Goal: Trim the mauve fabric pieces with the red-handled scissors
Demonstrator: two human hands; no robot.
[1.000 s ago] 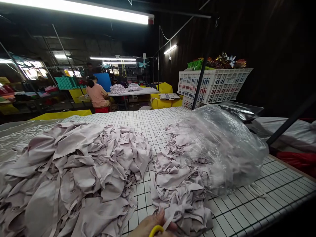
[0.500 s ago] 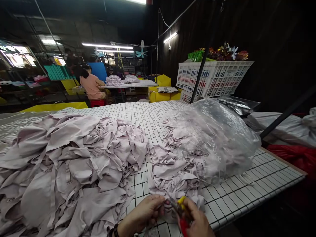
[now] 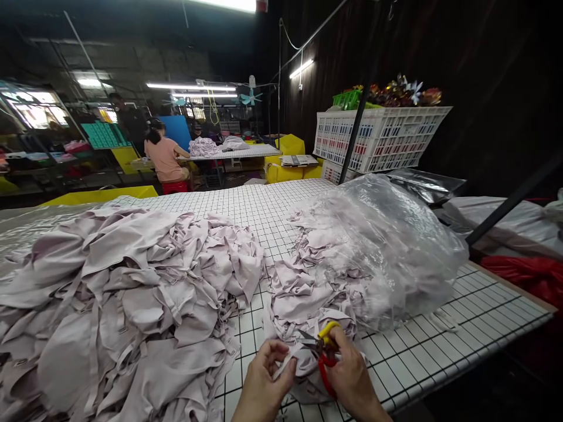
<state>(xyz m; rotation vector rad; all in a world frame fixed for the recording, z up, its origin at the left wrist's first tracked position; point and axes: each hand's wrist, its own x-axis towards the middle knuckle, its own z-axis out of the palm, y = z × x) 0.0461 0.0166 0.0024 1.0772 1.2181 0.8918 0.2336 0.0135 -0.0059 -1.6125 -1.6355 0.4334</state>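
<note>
My right hand [image 3: 352, 372] grips scissors [image 3: 320, 346] with one yellow and one red handle loop. Their blades are spread and point left toward my other hand. In my left hand [image 3: 269, 375], thumb and fingers pinch a narrow pale fabric strap [image 3: 288, 358], its end close to the blade tips. Beneath both hands, crumpled pale pink garments [image 3: 303, 299] lie on the white table with a black grid [image 3: 387, 351]. A larger heap of the same pale garments [image 3: 132, 293] spreads over the left side.
A clear plastic bag [image 3: 387, 246] with more garments lies to the right. Behind it stands a white crate [image 3: 378, 138] beside a dark slanting pole [image 3: 354, 135]. Farther back, a person in a pink shirt [image 3: 165, 158] sits at another table.
The scissors have opened and tilted so their blades point more to the left. My left hand has turned and come further into view, with the strap now visible in its fingers.
</note>
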